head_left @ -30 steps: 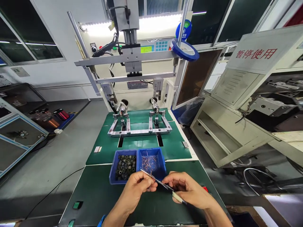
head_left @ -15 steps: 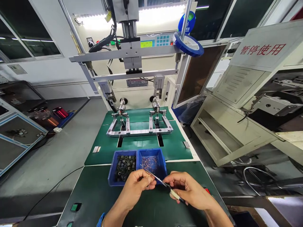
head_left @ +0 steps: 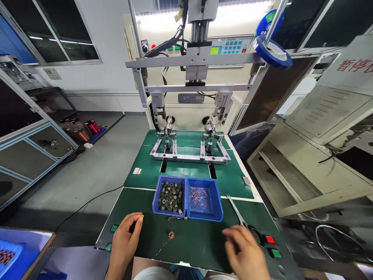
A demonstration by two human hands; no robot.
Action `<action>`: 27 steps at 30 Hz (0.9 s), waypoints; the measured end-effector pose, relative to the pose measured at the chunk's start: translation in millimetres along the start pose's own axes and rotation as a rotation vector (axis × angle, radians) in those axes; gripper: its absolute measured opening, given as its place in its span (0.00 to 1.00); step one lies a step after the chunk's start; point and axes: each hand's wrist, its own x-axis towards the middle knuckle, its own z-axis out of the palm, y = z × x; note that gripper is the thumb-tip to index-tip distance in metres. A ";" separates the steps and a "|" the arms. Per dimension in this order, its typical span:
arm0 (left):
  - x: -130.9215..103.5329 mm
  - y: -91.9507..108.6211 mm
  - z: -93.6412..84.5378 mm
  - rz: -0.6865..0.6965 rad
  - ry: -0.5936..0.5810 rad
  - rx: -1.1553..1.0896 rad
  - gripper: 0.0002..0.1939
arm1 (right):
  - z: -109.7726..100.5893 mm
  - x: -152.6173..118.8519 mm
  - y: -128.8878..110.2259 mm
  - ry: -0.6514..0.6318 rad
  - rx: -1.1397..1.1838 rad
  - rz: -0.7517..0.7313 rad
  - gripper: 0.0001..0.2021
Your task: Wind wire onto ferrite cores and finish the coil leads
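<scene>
A small copper-wound part [head_left: 171, 235] with a thin wire tail lies on the green table near its front edge. Left of it, over the table's left side, is my left hand [head_left: 126, 239], its thumb and fingertips pressed together; whether anything is between them cannot be made out. My right hand [head_left: 243, 249], slightly blurred, is on the right with fingers apart and nothing in it. Just beyond it lie scissors [head_left: 238, 212]. Dark ring-shaped cores fill the left blue bin [head_left: 155, 206]; the right blue bin [head_left: 219, 210] holds copper wire scraps.
Behind the bins stands a winding machine with a metal fixture frame [head_left: 189, 158]. A red button [head_left: 269, 239] and a green button [head_left: 275, 253] sit at the table's right edge. Another blue tray [head_left: 14, 252] is at the lower left.
The scissors have left my right hand and lie on the table. My hands have moved apart, and the copper-wound part lies between them. The view has shifted left.
</scene>
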 end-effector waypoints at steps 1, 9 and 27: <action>1.7 -4.5 3.3 0.026 0.025 0.009 0.15 | 12.3 -0.8 -19.6 -0.084 0.082 -0.051 0.11; -9.1 -2.0 9.6 0.051 0.164 -0.013 0.13 | 76.7 9.3 -108.5 -0.289 0.134 -0.123 0.12; -62.7 97.5 37.1 -0.647 -0.594 -1.126 0.21 | 0.2 19.4 -107.6 -0.267 0.868 -0.046 0.13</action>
